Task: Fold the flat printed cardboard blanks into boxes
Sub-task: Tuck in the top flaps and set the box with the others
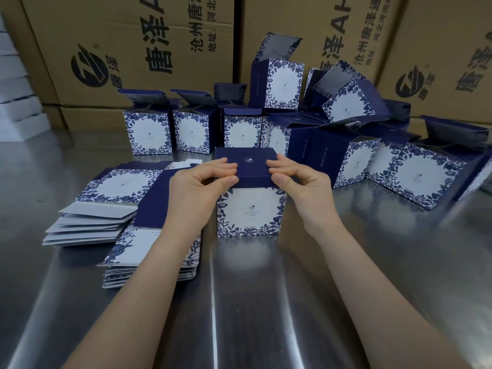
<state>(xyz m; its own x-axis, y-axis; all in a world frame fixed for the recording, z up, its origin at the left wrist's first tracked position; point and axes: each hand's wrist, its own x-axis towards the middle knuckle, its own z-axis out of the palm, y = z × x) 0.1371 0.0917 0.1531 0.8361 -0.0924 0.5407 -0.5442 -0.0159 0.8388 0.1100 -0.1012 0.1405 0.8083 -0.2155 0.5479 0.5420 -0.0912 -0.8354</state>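
A blue-and-white floral box (250, 211) stands upright on the steel table (266, 302) in front of me. Its dark blue top flap (249, 162) lies folded down over the opening. My left hand (198, 186) pinches the flap's left front corner between thumb and fingers. At the right front corner my right hand (303, 186) pinches it the same way. Two stacks of flat printed blanks (106, 206) lie to the left, partly under my left forearm.
Several folded boxes (191, 131) with open top flaps stand in a row behind, more piled and tipped at the right (423, 174). Large brown shipping cartons (127, 49) form a wall at the back. White stacked items (16, 102) sit far left.
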